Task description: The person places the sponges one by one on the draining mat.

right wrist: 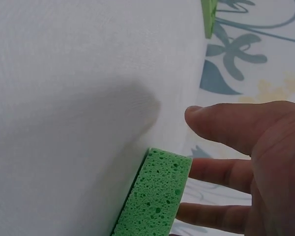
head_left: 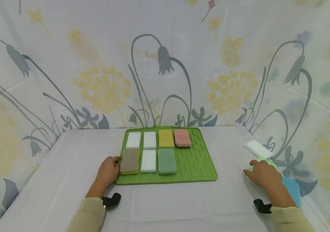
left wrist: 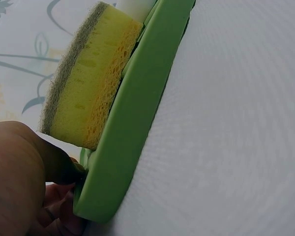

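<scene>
On the left, my left hand pinches the rim of a green textured mat, thumb on top and fingers at the side. Just beside that thumb lies a scouring sponge, yellow with a grey-brown scrub layer facing up. My right hand is over at the far right of the table, at a bright green porous sponge. Its thumb stands away from that sponge, while the other fingers reach to the sponge's far side, their tips partly hidden behind it.
Two rows on the mat hold three white sponges, a yellow one, a pink one and a muted green one. Beyond my right hand lies another white sponge; a blue piece shows beside the right forearm. Patterned cloth rises behind.
</scene>
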The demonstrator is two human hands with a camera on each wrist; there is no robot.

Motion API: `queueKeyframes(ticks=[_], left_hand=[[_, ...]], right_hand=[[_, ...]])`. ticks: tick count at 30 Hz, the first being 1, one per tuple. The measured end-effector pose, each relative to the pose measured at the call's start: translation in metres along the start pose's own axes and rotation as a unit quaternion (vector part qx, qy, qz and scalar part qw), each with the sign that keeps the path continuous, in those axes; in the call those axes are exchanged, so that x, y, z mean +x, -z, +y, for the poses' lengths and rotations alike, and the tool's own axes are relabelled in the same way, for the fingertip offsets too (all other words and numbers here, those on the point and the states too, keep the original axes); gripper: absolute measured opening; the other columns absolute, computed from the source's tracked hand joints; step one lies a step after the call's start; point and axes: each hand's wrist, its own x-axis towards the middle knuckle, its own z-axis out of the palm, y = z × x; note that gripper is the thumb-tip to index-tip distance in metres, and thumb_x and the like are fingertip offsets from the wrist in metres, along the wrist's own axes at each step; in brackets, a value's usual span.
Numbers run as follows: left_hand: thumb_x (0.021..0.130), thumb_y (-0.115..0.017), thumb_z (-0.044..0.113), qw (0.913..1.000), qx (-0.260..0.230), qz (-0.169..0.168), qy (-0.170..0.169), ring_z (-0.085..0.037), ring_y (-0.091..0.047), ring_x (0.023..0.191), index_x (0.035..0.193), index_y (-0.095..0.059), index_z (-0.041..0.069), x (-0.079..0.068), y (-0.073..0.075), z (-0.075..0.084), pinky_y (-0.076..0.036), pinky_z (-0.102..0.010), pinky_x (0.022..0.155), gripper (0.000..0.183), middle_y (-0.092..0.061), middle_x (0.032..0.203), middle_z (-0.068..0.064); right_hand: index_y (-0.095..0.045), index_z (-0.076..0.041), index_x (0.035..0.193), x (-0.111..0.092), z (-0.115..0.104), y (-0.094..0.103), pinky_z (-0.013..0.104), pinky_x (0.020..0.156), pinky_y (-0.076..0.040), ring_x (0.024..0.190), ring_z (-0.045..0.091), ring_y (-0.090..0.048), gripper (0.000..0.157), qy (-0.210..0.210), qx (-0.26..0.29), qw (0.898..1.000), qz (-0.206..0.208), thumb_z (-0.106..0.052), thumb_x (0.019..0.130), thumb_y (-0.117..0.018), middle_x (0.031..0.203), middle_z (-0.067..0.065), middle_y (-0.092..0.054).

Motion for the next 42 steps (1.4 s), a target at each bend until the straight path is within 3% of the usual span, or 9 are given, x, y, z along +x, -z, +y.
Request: queueKeyframes(ticks=[10, 25, 37, 42], left_hand=[[0.094, -0.048, 0.007, 1.0, -0.004, -0.002, 0.003, -0.034, -0.061, 0.099, 0.126, -0.059, -0.007, 0.0, 0.001, 0.002, -0.051, -0.048, 0.084, 0.037, -0.061, 0.109, -0.022], [0.094, -0.048, 0.007, 1.0, -0.003, -0.003, 0.0, -0.033, -0.061, 0.098, 0.127, -0.058, -0.007, 0.0, 0.001, 0.0, -0.051, -0.048, 0.084, 0.037, -0.061, 0.108, -0.022], [0.094, -0.048, 0.007, 1.0, -0.007, -0.005, -0.001, -0.034, -0.061, 0.099, 0.127, -0.058, -0.006, 0.0, 0.0, 0.0, -0.051, -0.048, 0.083, 0.037, -0.061, 0.109, -0.023], [0.094, -0.049, 0.007, 1.0, -0.005, -0.004, -0.002, -0.034, -0.061, 0.099, 0.127, -0.058, -0.006, 0.001, 0.0, -0.001, -0.051, -0.049, 0.085, 0.037, -0.061, 0.109, -0.023]], right_hand=[[-0.058, 0.003, 0.119, -0.003, 0.004, -0.008, 0.061, 0.064, -0.047, 0.093, 0.059, -0.051, 0.04, 0.014, 0.0, 0.999, 0.032, -0.019, 0.085, -0.06, 0.114, 0.035, -0.051], [-0.062, 0.0, 0.115, -0.006, -0.001, -0.013, 0.06, 0.065, -0.047, 0.091, 0.056, -0.051, 0.036, 0.025, 0.016, 0.998, 0.058, -0.017, 0.084, -0.06, 0.113, 0.033, -0.053], [-0.064, -0.003, 0.113, -0.008, -0.023, -0.017, 0.063, 0.07, -0.048, 0.099, 0.057, -0.051, 0.033, 0.05, 0.02, 0.996, 0.072, -0.018, 0.084, -0.063, 0.12, 0.033, -0.053], [-0.064, -0.004, 0.116, -0.008, -0.036, -0.017, 0.063, 0.067, -0.048, 0.103, 0.056, -0.05, 0.034, 0.05, 0.026, 0.997, 0.059, -0.02, 0.085, -0.063, 0.124, 0.032, -0.051]])
